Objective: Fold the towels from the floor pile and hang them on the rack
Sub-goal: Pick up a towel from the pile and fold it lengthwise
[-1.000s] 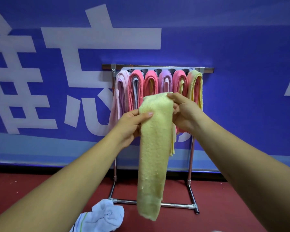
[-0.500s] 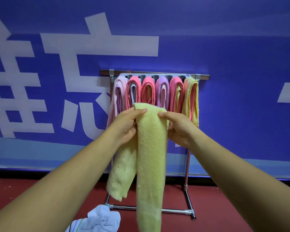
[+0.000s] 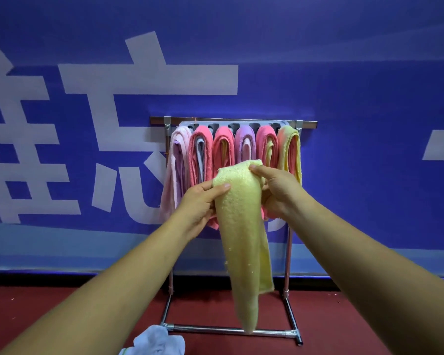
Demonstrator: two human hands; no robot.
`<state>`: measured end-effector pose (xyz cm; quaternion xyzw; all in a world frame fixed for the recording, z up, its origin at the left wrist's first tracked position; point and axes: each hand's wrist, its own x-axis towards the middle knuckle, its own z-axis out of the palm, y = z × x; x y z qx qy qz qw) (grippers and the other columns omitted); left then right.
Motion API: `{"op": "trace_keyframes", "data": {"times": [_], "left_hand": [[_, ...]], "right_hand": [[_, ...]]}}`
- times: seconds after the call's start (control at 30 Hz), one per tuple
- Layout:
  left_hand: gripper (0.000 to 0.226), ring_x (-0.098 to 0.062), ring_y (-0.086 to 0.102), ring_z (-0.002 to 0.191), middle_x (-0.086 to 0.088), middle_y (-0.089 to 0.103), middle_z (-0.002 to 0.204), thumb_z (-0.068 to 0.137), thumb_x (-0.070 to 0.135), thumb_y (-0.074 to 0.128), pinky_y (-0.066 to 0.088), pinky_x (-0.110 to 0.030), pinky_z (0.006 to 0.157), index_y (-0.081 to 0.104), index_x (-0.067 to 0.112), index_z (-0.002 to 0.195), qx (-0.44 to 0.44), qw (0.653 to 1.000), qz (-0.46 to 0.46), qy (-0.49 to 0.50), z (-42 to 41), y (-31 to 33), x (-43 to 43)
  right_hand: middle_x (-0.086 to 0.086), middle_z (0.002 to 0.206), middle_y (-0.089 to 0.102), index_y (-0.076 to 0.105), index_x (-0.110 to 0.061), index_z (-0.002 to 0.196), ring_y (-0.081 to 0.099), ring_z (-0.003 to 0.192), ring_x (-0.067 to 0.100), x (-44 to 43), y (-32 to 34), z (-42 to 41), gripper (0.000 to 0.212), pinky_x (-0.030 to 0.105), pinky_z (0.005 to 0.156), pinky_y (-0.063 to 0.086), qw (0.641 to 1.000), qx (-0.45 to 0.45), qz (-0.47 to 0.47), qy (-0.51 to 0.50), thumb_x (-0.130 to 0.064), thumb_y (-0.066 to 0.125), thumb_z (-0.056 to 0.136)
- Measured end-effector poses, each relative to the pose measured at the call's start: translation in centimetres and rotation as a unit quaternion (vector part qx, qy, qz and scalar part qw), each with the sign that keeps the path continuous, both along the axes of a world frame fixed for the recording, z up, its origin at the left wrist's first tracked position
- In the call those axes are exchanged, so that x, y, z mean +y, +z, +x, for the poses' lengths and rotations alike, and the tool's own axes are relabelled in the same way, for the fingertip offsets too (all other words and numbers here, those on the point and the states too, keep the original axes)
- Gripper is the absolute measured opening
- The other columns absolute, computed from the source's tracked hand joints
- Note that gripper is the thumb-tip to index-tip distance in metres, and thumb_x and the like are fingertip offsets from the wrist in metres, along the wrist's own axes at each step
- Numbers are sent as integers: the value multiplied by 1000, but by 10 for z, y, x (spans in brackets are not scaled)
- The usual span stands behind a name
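Now the yellow towel (image 3: 244, 239) hangs as one narrow strip, whereas half a second ago a loose flap drooped under the left hand (image 3: 203, 203). That flap has been brought round behind, so the lengthwise fold looks closed and the towel about ready to go on the rack (image 3: 241, 120). Both hands hold it at its top, in front of the hung towels (image 3: 223, 149). The left hand's fingers (image 3: 222, 187) pinch the near edge with the thumb on the front face, and the right hand (image 3: 277, 190) grips the top corner, its fingers curled round the cloth. The edges are not even: a shorter back layer ends on the right side, above the longer front layer, whose tip hangs to the rack's base bar (image 3: 228, 329). All six arms seen under the top rail already carry a towel, and I cannot make out a free one, so the new towel may have to share an arm or go at an end of the rail. Between the held towel and the rack there seems to be room to lift it up and forward. On the floor (image 3: 344, 316), near the left end of the base bar, a pale towel pile (image 3: 159, 342) is left to fold.
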<state>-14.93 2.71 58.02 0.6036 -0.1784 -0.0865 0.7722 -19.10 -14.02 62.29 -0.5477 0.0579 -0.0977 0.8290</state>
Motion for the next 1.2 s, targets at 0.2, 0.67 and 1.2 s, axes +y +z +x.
{"op": "trace_keyframes", "data": {"times": [0.2, 0.67, 1.2], "left_hand": [[16, -23, 73, 80, -15, 76, 95, 89, 9, 68, 60, -36, 78, 75, 6, 103, 6, 999, -37, -9, 18, 24, -17], [29, -19, 69, 95, -11, 72, 117, 87, 12, 70, 54, -27, 77, 73, 7, 116, -12, 981, 131, -139, 45, 63, -17], [13, -12, 54, 61, 1, 60, 68, 90, 21, 69, 43, -24, 62, 68, 14, 79, -55, 955, 209, -203, 82, 55, -53]], "right_hand": [[19, 99, 65, 65, 10, 111, 57, 87, 31, -21, -2, 13, 22, 37, 70, 58, 999, 27, -26, -13, -4, 65, 94], [22, 113, 72, 62, 4, 127, 73, 100, 28, -24, 22, 26, 38, 30, 81, 60, 957, -61, -208, 193, -23, 47, 106], [22, 98, 72, 63, 11, 117, 72, 82, 30, -104, 23, 52, 33, 35, 68, 58, 966, -24, -191, 175, -16, 50, 102]]}}
